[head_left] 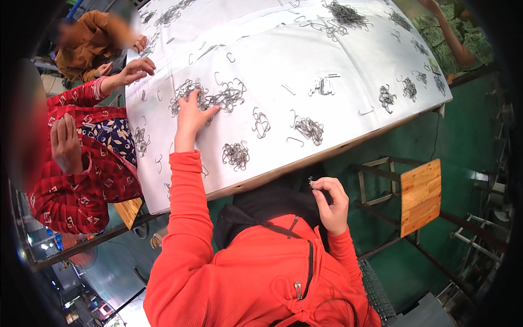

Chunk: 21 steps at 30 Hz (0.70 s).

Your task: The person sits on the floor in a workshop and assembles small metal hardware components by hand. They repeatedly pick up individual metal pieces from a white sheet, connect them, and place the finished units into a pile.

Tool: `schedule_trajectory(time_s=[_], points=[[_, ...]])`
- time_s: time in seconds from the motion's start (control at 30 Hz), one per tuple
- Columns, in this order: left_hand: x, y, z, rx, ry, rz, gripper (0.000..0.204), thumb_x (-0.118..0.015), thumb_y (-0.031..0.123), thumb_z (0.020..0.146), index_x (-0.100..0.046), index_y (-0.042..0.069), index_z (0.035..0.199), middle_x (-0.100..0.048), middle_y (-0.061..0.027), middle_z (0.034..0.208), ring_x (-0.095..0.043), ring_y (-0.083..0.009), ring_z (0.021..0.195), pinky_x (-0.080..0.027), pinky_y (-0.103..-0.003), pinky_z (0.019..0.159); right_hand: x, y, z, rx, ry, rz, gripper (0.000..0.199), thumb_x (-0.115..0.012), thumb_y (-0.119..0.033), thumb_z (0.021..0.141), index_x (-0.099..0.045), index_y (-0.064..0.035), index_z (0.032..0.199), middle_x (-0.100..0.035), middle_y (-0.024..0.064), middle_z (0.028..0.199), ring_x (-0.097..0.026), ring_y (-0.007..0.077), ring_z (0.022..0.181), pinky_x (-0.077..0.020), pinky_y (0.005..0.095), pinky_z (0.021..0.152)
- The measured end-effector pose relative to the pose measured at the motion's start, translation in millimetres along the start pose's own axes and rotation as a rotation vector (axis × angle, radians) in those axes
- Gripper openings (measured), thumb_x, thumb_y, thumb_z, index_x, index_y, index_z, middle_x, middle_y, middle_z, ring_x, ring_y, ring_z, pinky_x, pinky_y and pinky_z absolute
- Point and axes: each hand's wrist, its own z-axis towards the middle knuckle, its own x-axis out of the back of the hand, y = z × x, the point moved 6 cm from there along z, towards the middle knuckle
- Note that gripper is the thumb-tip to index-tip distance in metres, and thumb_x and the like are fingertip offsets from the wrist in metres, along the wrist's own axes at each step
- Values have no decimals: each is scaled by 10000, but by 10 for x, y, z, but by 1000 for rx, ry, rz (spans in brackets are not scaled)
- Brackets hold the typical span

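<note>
From my remote seat, I'm seeing the left hand [192, 114] spreading its thumb and fingers apart over a tangled heap of wire hooks [227, 98]; I'm not managing to tell whether the fingertips are touching any of them. The right hand [333, 203] is hanging off the near edge of the counter [272, 60], pinching a small metallic piece [311, 183] between thumb and fingertips; its exact shape is escaping me.

The heap is lying on the white covering, beyond the left wrist. Closer to the edge, a compact cluster [236, 156] is sitting just right of the red sleeve [188, 180], with a looser bunch [261, 123] and another pile [309, 129] lying farther right. Beyond those, short pale strips [324, 85] are resting together, and a big dark mound [347, 14] is occupying the far side.

To the left, a co-worker in a red patterned jacket [87, 191] is holding one hand over the counter, and another in brown [87, 43] is sitting beyond. A wooden-topped stool [420, 197] is standing at the right on the green floor [425, 267].
</note>
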Motion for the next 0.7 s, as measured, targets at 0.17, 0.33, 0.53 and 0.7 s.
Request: schedule_trajectory(time_s=[0.17, 0.33, 0.53, 0.7], points=[[-323, 707, -73, -405, -42, -202, 490, -746, 230, 796, -584, 121, 1245, -518, -191, 1146, -569, -335, 1033, -482, -377, 899, 9, -36, 33, 18, 5, -11, 144, -654, 82, 789, -617, 3, 903, -645, 122, 918, -644, 240, 845, -512, 314, 758], [-199, 1016, -105, -495, -68, -477, 254, -658, 74, 794, -696, 90, 1044, -682, -127, 901, -647, -238, 769, -518, -327, 728, -18, -147, 39, 11, -13, -31, 153, -652, 94, 787, -612, 5, 905, -640, 122, 918, -641, 234, 841, -514, 313, 749], [102, 943, -148, -466, -207, -532, 233, -670, 76, 834, -687, 60, 1066, -673, -82, 991, -624, -199, 864, -491, -306, 788, -55, -77, -58, 39, -13, -3, 150, -656, 95, 782, -609, 6, 893, -639, 119, 915, -641, 233, 840, -522, 315, 754], [-79, 1090, -266, -694, -46, -265, 249, -712, 154, 823, -703, 118, 1070, -593, -124, 1193, -554, -292, 1120, -459, -375, 932, -88, -105, -33, 35, -48, -11, 145, -660, 91, 783, -611, 5, 888, -639, 118, 909, -642, 236, 835, -523, 317, 746]])
